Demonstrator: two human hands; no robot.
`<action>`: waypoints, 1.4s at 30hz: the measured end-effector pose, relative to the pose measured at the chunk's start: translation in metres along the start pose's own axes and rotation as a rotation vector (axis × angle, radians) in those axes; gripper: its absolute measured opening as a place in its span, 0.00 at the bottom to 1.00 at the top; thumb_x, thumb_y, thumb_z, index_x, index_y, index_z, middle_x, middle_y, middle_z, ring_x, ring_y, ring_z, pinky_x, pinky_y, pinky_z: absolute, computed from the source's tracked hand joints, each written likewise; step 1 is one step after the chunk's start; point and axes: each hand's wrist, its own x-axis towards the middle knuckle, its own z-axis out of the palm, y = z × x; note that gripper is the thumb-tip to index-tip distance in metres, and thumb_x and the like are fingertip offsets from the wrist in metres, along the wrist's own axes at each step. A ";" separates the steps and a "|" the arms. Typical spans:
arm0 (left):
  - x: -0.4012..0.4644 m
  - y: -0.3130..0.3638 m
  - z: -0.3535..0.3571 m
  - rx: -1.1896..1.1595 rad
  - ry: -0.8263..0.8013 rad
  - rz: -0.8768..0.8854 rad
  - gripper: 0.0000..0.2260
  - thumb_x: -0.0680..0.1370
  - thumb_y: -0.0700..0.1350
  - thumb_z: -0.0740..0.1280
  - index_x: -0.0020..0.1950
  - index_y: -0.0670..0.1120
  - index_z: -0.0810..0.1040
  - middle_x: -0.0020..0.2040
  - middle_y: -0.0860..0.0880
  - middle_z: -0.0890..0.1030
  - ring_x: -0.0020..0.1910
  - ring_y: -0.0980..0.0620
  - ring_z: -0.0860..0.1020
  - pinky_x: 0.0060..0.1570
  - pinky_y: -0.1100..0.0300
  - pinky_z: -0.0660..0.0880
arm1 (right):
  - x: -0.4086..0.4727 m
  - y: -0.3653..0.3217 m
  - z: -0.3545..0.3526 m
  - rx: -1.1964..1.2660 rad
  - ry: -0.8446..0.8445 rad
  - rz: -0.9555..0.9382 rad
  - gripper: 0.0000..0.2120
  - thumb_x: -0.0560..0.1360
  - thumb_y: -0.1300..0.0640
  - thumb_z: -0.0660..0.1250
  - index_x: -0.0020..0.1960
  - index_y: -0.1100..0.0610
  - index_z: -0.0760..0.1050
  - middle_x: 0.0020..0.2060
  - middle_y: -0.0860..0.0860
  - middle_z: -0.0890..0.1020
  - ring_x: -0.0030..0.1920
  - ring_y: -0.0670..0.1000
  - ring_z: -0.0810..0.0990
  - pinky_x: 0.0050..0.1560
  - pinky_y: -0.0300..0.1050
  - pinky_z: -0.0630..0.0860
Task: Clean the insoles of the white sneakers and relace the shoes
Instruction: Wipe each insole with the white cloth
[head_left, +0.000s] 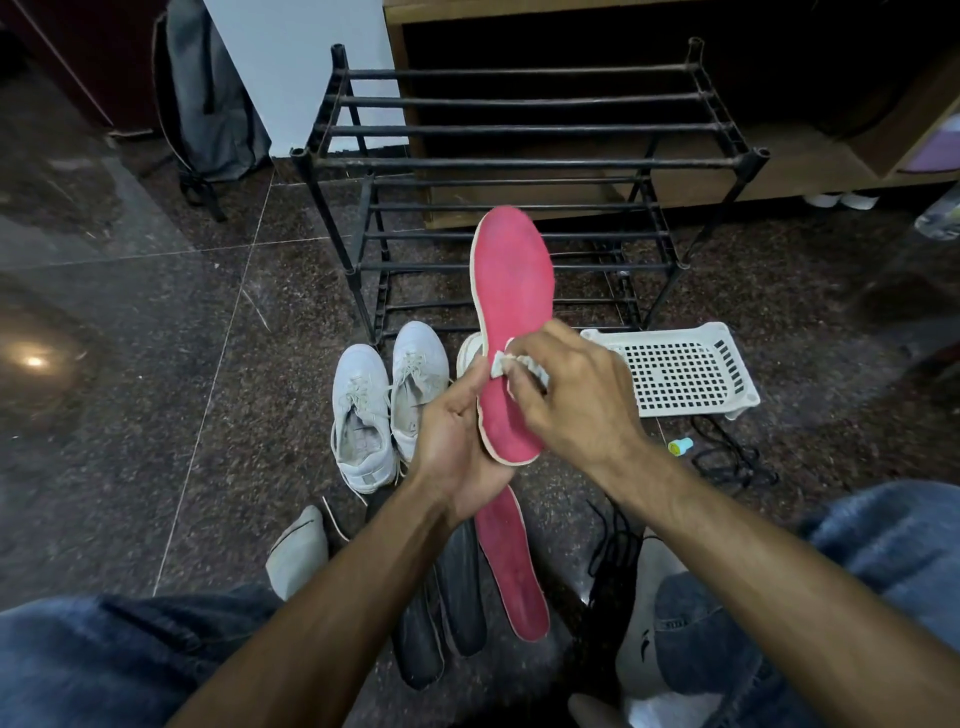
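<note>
My left hand (457, 441) grips the heel end of a red insole (511, 291) with a white rim, held upright over the floor. My right hand (571, 395) pinches a small white wipe (501, 364) and presses it against the middle of that insole. A second red insole (511, 566) lies flat on the floor below my hands. Two white sneakers (387, 400) with laces stand side by side to the left. Part of another white shoe (469, 353) shows behind the held insole.
A black shoe rack (519, 161) stands ahead. A white plastic basket (680, 369) lies to the right, with black laces (727, 457) and a small blue-yellow cap (679, 446) near it. Two dark insoles (447, 613) and a grey insole (298, 551) lie between my knees.
</note>
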 end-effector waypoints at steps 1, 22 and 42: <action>0.000 0.002 0.000 -0.002 0.004 -0.004 0.19 0.82 0.51 0.56 0.64 0.39 0.75 0.57 0.42 0.80 0.58 0.46 0.78 0.63 0.52 0.72 | -0.003 -0.001 0.001 0.051 -0.032 -0.026 0.08 0.75 0.54 0.64 0.47 0.57 0.80 0.39 0.49 0.78 0.34 0.53 0.78 0.34 0.49 0.77; 0.003 0.026 -0.009 0.126 -0.015 0.058 0.26 0.75 0.51 0.61 0.66 0.35 0.74 0.59 0.36 0.77 0.57 0.39 0.76 0.66 0.46 0.69 | -0.005 -0.005 -0.005 0.244 -0.606 -0.273 0.06 0.72 0.56 0.68 0.46 0.52 0.82 0.39 0.43 0.80 0.39 0.44 0.78 0.40 0.44 0.75; -0.002 0.010 0.000 0.211 0.089 -0.084 0.20 0.75 0.54 0.62 0.59 0.42 0.80 0.47 0.43 0.81 0.44 0.47 0.80 0.49 0.52 0.76 | -0.006 0.002 -0.008 -0.068 -0.376 -0.159 0.08 0.77 0.53 0.63 0.51 0.52 0.79 0.43 0.45 0.78 0.39 0.50 0.78 0.41 0.46 0.74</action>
